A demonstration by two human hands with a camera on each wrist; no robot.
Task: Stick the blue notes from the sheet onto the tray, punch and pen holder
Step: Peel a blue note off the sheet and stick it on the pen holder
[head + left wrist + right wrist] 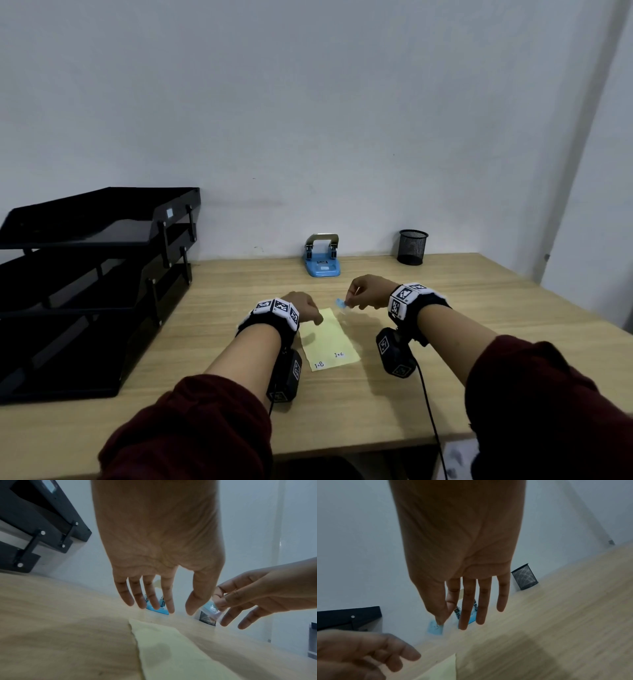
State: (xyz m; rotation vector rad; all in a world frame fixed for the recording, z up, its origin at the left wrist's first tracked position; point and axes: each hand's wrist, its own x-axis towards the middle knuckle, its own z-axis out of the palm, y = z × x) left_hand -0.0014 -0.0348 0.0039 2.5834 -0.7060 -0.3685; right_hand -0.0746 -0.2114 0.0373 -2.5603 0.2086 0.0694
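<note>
A yellow sheet [330, 342] lies on the desk between my arms. My right hand [349, 301] is raised above its far end; thumb and forefinger pinch a small blue note [340, 303], seen also in the right wrist view [435, 628], while the other fingers stay straight. My left hand [310, 310] hovers with straight, spread fingers [137, 599] over the sheet's far left corner and holds nothing. The black stacked tray [96, 274] stands at the left, with a pale blue note [169, 213] on its top tier. The blue punch [322, 258] and the black mesh pen holder [412, 247] stand by the wall.
The wooden desk [462, 308] runs up to a white wall at the back, and its right edge slants away at the far right. Cables hang from both wrist cameras over the desk's front edge.
</note>
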